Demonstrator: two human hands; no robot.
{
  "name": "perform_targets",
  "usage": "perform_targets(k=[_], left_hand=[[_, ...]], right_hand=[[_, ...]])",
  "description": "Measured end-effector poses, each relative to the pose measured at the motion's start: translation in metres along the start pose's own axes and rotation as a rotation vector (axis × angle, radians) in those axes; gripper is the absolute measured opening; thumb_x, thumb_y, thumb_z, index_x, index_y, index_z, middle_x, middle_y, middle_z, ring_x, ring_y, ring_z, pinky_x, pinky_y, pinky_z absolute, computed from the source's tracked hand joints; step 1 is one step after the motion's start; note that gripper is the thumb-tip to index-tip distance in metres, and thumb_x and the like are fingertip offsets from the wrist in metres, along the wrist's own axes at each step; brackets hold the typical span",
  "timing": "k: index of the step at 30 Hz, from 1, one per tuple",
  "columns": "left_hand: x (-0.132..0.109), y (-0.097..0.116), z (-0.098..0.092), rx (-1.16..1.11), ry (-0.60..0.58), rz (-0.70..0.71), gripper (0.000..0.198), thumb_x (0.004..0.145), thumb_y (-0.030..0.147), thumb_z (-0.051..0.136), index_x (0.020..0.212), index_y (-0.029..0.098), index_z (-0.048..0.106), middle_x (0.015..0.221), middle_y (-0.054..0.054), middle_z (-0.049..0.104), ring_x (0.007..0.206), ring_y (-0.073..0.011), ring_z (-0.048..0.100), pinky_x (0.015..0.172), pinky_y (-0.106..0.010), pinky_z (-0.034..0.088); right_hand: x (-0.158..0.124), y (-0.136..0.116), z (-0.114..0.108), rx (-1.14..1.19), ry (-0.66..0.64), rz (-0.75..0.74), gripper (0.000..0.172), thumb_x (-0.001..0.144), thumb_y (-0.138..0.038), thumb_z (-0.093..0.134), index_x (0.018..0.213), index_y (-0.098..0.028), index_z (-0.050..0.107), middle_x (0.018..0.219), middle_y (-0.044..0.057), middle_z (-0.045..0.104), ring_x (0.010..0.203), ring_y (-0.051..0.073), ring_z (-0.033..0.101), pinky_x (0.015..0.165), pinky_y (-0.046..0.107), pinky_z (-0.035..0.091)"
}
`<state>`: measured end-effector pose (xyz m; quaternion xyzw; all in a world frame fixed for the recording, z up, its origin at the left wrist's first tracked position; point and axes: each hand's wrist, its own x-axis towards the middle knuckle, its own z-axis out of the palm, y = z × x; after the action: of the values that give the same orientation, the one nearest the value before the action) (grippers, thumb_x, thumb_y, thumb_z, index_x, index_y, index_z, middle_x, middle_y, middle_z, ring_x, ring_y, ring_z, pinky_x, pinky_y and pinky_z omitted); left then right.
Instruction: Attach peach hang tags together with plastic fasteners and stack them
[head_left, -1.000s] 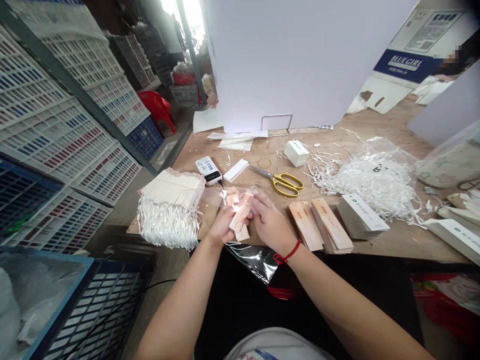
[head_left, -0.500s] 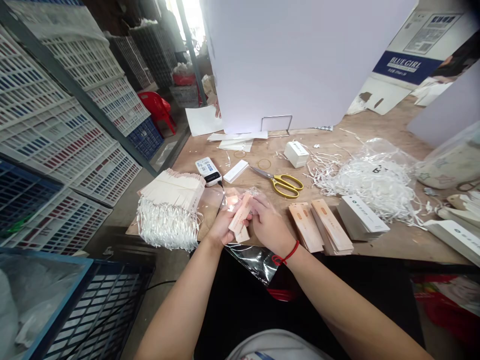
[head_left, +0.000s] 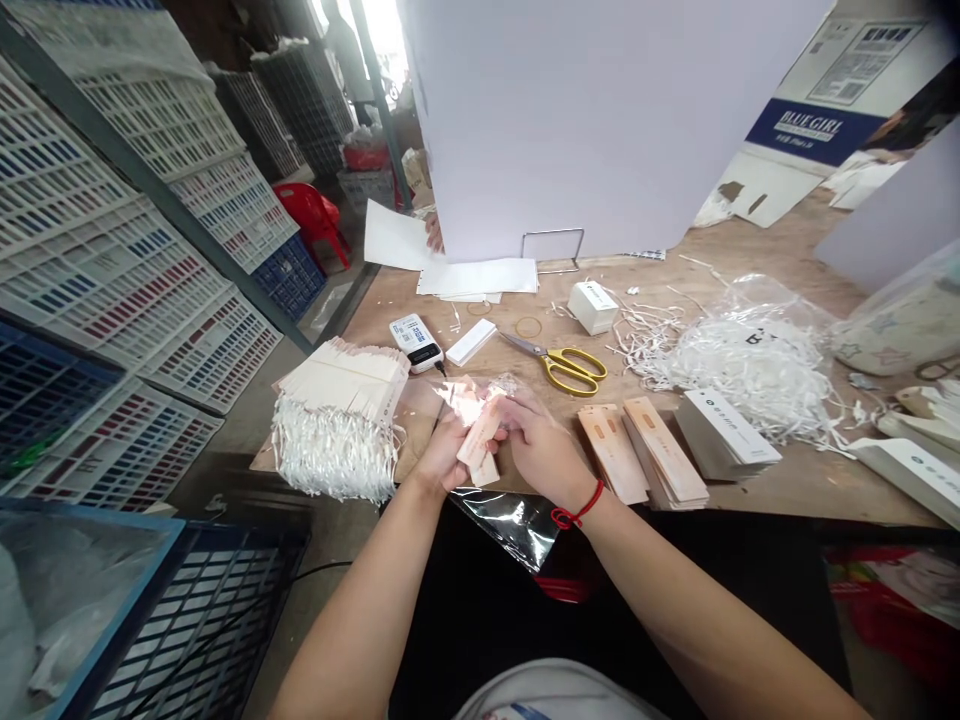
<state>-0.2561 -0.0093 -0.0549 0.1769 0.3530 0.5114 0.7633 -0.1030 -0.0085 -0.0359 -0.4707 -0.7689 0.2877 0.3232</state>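
Note:
My left hand [head_left: 444,455] is closed around pinkish printed paper tags [head_left: 477,445], which slant across the palm. At the tags' upper end, the fingers of my right hand [head_left: 541,445] are pinched together, partly hidden by glare. Clear plastic film [head_left: 439,395] lies beneath and behind both hands, shining brightly. To the right stand two stacks of similar pink tags [head_left: 611,455] and a stack of white printed cards [head_left: 727,430]. Left of my hands is a big bundle of tags with white strings [head_left: 341,400]. Yellow-handled scissors [head_left: 562,365] lie beyond my right hand.
A small white electronic device [head_left: 416,342] with a cable sits behind the bundle. White strings [head_left: 739,375] are heaped at the right. A pale panel [head_left: 600,120] rises at the back; another person's hand [head_left: 434,232] shows beside it. Crates [head_left: 150,270] fill the left.
My right hand has shifted slightly right, and glare on the film has grown brighter. At the back, white sheets beside the other person's hand have shifted. My left hand stays put.

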Motion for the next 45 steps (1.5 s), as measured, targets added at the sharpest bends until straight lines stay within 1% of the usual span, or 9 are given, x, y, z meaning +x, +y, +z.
perform_targets(k=[4,15,24,27,30,33,40,42,45], left_hand=[[0.0,0.001,0.002,0.004,-0.015,-0.008,0.028,0.088,0.028,0.072,0.11,0.012,0.067,0.083,-0.008,0.072,0.059,-0.0126,0.067,0.044,-0.016,0.05],[-0.001,0.002,0.005,0.026,-0.002,-0.012,0.035,0.085,0.025,0.074,0.116,0.015,0.062,0.084,-0.007,0.072,0.058,-0.0139,0.068,0.044,-0.018,0.05],[-0.002,0.002,0.005,-0.019,0.049,0.001,0.031,0.088,0.022,0.07,0.117,0.015,0.061,0.083,-0.005,0.073,0.057,-0.014,0.069,0.045,-0.018,0.052],[-0.002,0.004,0.005,-0.012,0.045,-0.039,0.029,0.092,0.024,0.066,0.118,0.013,0.061,0.084,-0.008,0.074,0.057,-0.0139,0.069,0.044,-0.017,0.052],[-0.004,0.005,0.005,0.019,0.008,-0.029,0.038,0.096,0.026,0.06,0.131,0.014,0.055,0.096,-0.014,0.076,0.062,-0.0155,0.072,0.045,-0.017,0.052],[-0.006,0.006,0.006,0.052,0.0,-0.01,0.045,0.098,0.025,0.056,0.141,0.015,0.048,0.102,-0.018,0.076,0.064,-0.0167,0.073,0.047,-0.019,0.052],[-0.007,0.009,0.004,0.032,-0.046,-0.1,0.042,0.1,0.028,0.051,0.138,0.009,0.054,0.098,-0.019,0.075,0.059,-0.0143,0.069,0.047,-0.017,0.05],[-0.007,0.01,0.002,0.016,-0.076,-0.14,0.044,0.101,0.028,0.046,0.14,0.008,0.052,0.098,-0.021,0.075,0.056,-0.0134,0.067,0.044,-0.017,0.048],[-0.006,0.012,0.0,0.017,-0.093,-0.17,0.043,0.102,0.027,0.042,0.134,0.002,0.056,0.093,-0.022,0.075,0.053,-0.0136,0.065,0.042,-0.017,0.046]], right_hand=[[0.002,0.002,-0.001,-0.015,-0.027,0.014,0.053,0.083,-0.004,0.043,0.13,-0.018,0.064,0.14,0.012,0.058,0.132,0.026,0.052,0.116,0.046,0.042],[0.004,0.006,0.003,0.008,-0.057,-0.018,0.056,0.079,0.0,0.043,0.13,-0.015,0.062,0.134,0.014,0.058,0.123,0.023,0.055,0.109,0.039,0.046],[-0.007,-0.006,0.004,-0.025,-0.053,-0.023,0.057,0.086,-0.008,0.045,0.142,-0.015,0.052,0.143,0.017,0.051,0.128,0.028,0.052,0.109,0.047,0.045],[-0.005,0.001,0.004,0.117,0.01,-0.01,0.057,0.083,-0.006,0.044,0.137,-0.019,0.054,0.137,0.013,0.058,0.122,0.025,0.058,0.108,0.046,0.046],[-0.001,0.013,0.004,0.331,0.097,0.054,0.056,0.08,-0.003,0.041,0.13,-0.021,0.057,0.123,0.008,0.068,0.112,0.02,0.065,0.104,0.043,0.05],[0.002,0.018,0.003,0.432,0.097,0.087,0.054,0.077,-0.003,0.042,0.125,-0.023,0.061,0.121,0.006,0.071,0.112,0.02,0.066,0.106,0.045,0.048],[0.008,0.006,-0.01,0.979,0.162,0.349,0.03,0.083,-0.034,0.063,0.111,-0.022,0.066,0.109,0.005,0.073,0.1,0.021,0.069,0.094,0.042,0.055],[0.011,0.006,-0.014,1.03,0.14,0.39,0.033,0.083,-0.037,0.065,0.112,-0.022,0.066,0.106,0.005,0.073,0.097,0.021,0.07,0.089,0.04,0.057],[0.014,0.008,-0.016,0.85,0.11,0.337,0.026,0.082,-0.03,0.065,0.106,-0.02,0.07,0.107,0.006,0.075,0.1,0.022,0.07,0.09,0.04,0.056]])
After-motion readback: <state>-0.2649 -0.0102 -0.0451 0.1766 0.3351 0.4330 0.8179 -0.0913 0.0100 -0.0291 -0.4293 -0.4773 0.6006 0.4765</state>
